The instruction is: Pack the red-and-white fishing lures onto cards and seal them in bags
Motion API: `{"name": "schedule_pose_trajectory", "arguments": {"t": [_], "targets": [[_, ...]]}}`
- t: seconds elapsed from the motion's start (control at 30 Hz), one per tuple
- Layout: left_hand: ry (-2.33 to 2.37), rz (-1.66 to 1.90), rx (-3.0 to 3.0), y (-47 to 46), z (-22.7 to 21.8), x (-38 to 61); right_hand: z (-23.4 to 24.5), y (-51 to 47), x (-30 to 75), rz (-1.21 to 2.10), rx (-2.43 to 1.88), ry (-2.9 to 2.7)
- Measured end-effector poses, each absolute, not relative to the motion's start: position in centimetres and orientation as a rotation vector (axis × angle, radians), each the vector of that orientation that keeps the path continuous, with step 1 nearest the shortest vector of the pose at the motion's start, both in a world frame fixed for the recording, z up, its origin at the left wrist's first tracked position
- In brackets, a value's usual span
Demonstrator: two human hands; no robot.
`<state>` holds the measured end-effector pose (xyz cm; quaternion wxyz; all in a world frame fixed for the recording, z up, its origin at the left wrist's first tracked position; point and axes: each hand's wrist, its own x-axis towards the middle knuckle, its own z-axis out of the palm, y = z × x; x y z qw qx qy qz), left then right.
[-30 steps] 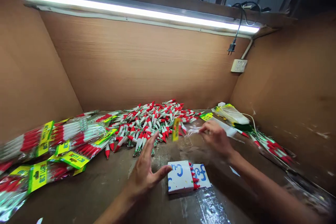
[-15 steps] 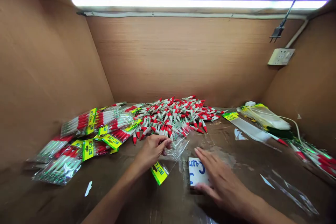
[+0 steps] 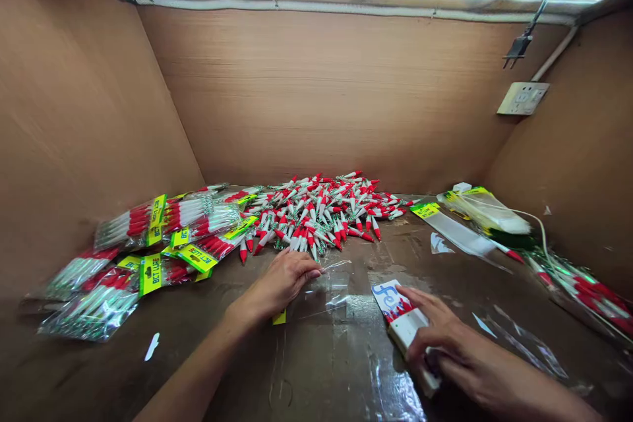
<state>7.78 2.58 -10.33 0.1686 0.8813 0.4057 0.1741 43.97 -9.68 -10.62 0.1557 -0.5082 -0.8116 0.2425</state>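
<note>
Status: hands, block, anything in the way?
Left hand pinching clear bag. Right hand gripping white lettered block, red tips showing. Lure pile beyond, not between hands.

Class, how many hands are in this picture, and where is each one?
2. The left hand, just left of centre, pinches a clear bag; the right hand, towards the lower right, grips a white block. No other hand is visible.

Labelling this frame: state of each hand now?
Left hand: closed, pinching a clear bag.
Right hand: closed around a white block.
</note>
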Motion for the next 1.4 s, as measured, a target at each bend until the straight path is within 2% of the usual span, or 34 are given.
{"name": "schedule_pose_trajectory", "arguments": {"t": [0.2, 0.43, 0.63, 1.1, 1.4], "targets": [[1.131, 0.342, 2.648, 2.3, -10.8, 8.2, -12.4, -11.5, 44.2, 0.626, -1.832, -2.085], [1.009, 0.378, 2.743, 2.0, -10.7, 9.1, -13.4, -10.3, 43.8, 0.602, -1.484, -2.195], [0.992, 0.422, 2.825, 1.1, -11.0, 9.5, -12.2, -8.4, 41.9, 0.563, -1.203, -2.415], [1.136, 0.437, 2.718, -0.7, -9.7, 10.6, -12.4, -6.2, 40.9, 0.700, -1.148, -2.498], [1.121, 0.191, 2.762, -3.6, -11.3, 13.9, -12.9, -5.9, 41.7, 0.744, -1.132, -2.418]]}}
